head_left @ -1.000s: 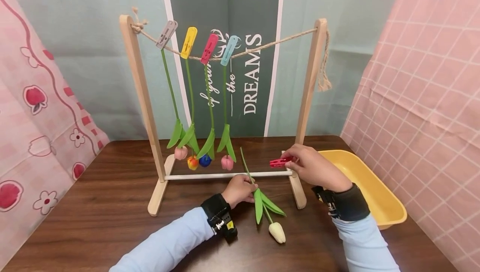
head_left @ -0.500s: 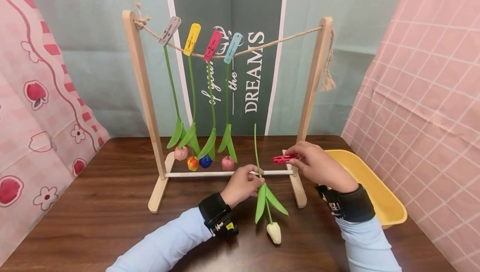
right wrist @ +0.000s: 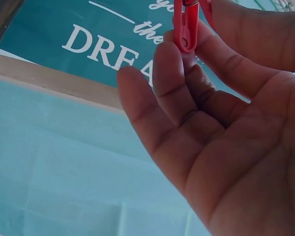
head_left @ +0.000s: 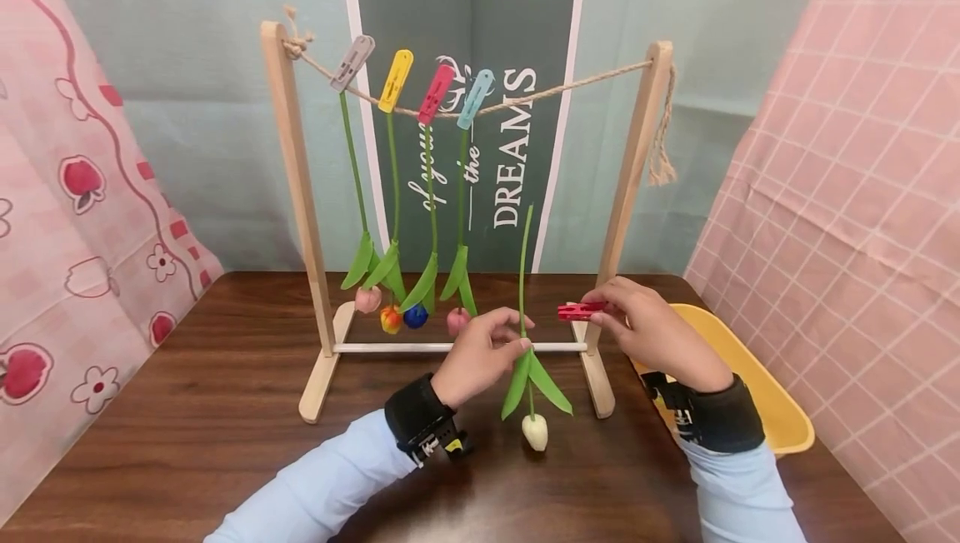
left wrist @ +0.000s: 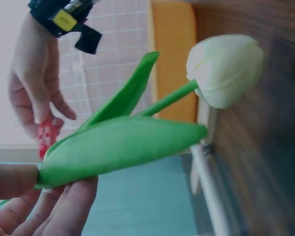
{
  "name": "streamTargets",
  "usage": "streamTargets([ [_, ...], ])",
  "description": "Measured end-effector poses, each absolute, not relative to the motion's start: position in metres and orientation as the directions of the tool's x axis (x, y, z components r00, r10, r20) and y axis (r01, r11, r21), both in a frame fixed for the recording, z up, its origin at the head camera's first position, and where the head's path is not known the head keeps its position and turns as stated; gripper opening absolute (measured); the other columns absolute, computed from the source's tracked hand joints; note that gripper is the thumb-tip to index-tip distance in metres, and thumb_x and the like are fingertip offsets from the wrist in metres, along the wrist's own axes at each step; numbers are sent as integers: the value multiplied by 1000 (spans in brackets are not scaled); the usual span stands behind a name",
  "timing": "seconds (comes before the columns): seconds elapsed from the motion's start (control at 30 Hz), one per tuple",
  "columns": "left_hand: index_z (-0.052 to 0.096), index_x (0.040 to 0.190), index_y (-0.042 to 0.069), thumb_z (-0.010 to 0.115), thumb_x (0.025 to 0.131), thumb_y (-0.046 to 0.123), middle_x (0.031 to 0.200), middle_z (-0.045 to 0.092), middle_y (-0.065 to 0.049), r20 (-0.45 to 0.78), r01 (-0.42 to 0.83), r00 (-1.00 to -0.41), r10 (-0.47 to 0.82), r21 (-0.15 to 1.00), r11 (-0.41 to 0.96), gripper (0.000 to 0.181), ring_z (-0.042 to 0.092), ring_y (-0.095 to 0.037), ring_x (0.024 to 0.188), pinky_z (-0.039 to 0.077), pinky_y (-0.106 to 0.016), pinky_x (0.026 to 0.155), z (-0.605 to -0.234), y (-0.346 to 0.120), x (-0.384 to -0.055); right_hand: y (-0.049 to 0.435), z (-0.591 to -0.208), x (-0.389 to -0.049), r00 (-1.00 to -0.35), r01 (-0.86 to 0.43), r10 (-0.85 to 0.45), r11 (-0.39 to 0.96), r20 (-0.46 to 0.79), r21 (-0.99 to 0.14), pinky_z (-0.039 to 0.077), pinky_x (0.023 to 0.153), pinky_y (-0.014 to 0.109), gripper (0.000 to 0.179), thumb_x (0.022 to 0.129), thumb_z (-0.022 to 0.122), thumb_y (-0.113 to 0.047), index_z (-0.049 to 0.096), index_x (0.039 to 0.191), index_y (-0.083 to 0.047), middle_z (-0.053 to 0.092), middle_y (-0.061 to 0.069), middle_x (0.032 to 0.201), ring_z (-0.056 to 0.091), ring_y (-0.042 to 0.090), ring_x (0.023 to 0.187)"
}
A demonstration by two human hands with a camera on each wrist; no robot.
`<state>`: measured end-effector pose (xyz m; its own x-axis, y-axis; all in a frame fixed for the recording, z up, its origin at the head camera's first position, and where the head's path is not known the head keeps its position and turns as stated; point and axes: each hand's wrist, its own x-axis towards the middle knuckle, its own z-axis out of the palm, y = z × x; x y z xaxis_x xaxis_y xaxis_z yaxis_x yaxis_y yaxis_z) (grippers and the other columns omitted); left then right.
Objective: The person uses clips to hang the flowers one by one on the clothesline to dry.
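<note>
My left hand [head_left: 480, 353] pinches a white artificial tulip [head_left: 535, 432] by its stem, just where the green leaves [left wrist: 120, 147] begin. The bloom points down and the bare stem rises above the fingers. To the right, my right hand [head_left: 660, 331] pinches a red clothespin [head_left: 579, 311] between thumb and fingers, its free end toward the tulip stem. Behind the hands, a rope [head_left: 577, 83] sags between two wooden posts. On its left half hang several upside-down tulips, held by grey [head_left: 352, 62], yellow [head_left: 396, 81], red [head_left: 436, 94] and light blue [head_left: 476, 99] clothespins.
The wooden stand has a right post [head_left: 633, 160], a left post [head_left: 296, 185] and a white crossbar [head_left: 397, 348] low down. A yellow basin [head_left: 780, 430] is at the right, partly behind the right forearm. Curtains surround the brown table [head_left: 187, 410].
My left hand has raised the white tulip off the table and turned its stem upright. My right hand, holding the red clothespin, has shifted slightly right and up.
</note>
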<state>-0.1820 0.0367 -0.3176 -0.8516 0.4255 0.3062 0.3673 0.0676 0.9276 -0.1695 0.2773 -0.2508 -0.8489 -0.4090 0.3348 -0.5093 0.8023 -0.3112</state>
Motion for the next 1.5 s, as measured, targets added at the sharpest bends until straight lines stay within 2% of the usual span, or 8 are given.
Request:
streamTargets([
  [0.17,63,110,4,64,93,3,88,71,-9,360,427,-836,415,901,78,17,67,-14,78,56,-39,66,-306,35,-182,276,-252,-167,-841,-522,-414,791,349,-319,49,67,34,18,87,70,-1,68,104,-5,60,1,91,53,17,76],
  [0.27,64,110,8,66,93,6,89,72,-5,386,462,-833,397,879,116,17,67,-10,80,53,-36,74,-298,34,-182,275,-252,-166,-832,-532,-420,789,361,-308,49,69,36,18,87,71,-1,68,104,-5,59,1,91,54,17,77],
  [0.4,65,110,9,66,93,9,90,72,-4,419,501,-824,381,853,145,17,67,-8,82,50,-32,77,-289,33,-183,275,-251,-164,-831,-530,-414,791,372,-304,50,69,38,18,86,71,-1,68,104,-5,60,2,92,54,18,78],
  [0.67,64,110,7,66,93,6,92,71,-4,470,539,-799,375,836,101,17,67,-12,83,55,-28,71,-273,33,-188,274,-240,-158,-806,-548,-423,798,415,-250,50,67,37,19,84,73,0,68,103,-3,60,3,91,53,18,76],
  [0.87,64,113,6,65,93,6,95,71,-8,493,560,-789,367,822,100,19,67,-13,85,54,-28,73,-265,32,-191,272,-224,-154,-771,-583,-465,791,435,-188,48,64,35,19,83,73,2,68,101,-2,59,3,88,51,17,73],
  [1.13,65,112,7,64,94,6,96,72,-9,526,592,-778,344,796,124,19,67,-12,87,51,-29,76,-257,33,-199,268,-191,-147,-693,-639,-545,768,472,-53,45,61,33,22,83,72,4,69,103,-3,56,1,86,50,15,73],
  [1.37,65,113,6,64,94,5,93,72,-7,538,590,-787,303,799,114,19,68,-15,86,52,-30,76,-252,32,-203,262,-162,-145,-581,-691,-615,719,533,76,48,62,36,27,76,77,8,69,100,-2,57,4,84,53,17,73],
  [1.5,65,112,6,63,94,3,93,72,-7,526,567,-804,277,819,92,19,68,-15,86,53,-30,74,-248,33,-207,258,-147,-144,-539,-701,-631,703,558,118,47,61,36,29,74,79,9,69,100,-1,58,5,85,53,18,73],
])
